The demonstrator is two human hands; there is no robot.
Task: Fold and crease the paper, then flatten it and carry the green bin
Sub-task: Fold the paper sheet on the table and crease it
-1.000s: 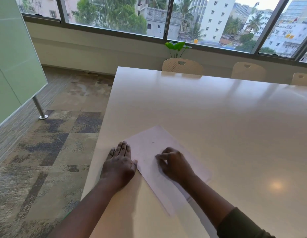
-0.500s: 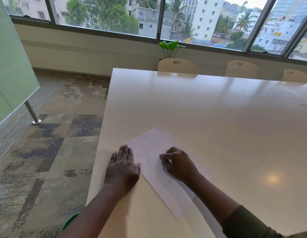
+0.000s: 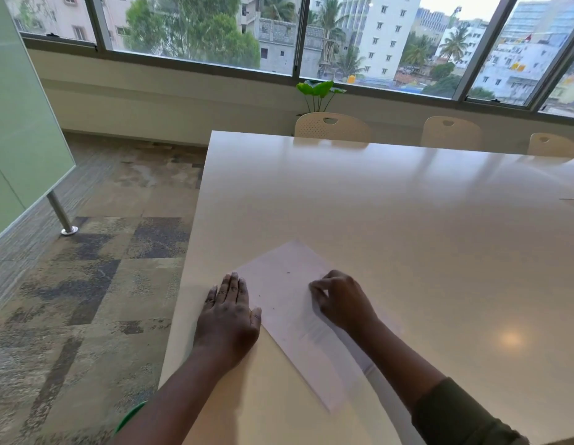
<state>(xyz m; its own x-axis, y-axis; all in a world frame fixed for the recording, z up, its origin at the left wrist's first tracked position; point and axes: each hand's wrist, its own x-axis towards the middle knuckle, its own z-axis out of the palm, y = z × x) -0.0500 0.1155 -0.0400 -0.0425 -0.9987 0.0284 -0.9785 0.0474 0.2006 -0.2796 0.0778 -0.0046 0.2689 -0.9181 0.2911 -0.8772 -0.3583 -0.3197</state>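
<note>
A pale sheet of paper (image 3: 284, 284) lies turned at an angle on the cream table (image 3: 407, 226), near its left edge. My left hand (image 3: 229, 311) lies flat with fingers together, palm down on the paper's left edge. My right hand (image 3: 341, 300) rests on the middle of the sheet with its fingers curled under, knuckles pressing down. A thin green curved rim, the green bin (image 3: 131, 415), peeks out below the table's edge beside my left forearm; the rest of it is hidden.
Three beige chairs (image 3: 332, 128) stand along the table's far side, with a small green plant (image 3: 319, 91) behind them under the window. A green glass panel on a metal leg (image 3: 62, 216) stands on the patterned carpet to the left.
The view has shifted slightly, and both hands stay on the paper in nearly the same places. The green rim has come into view at the bottom left.
</note>
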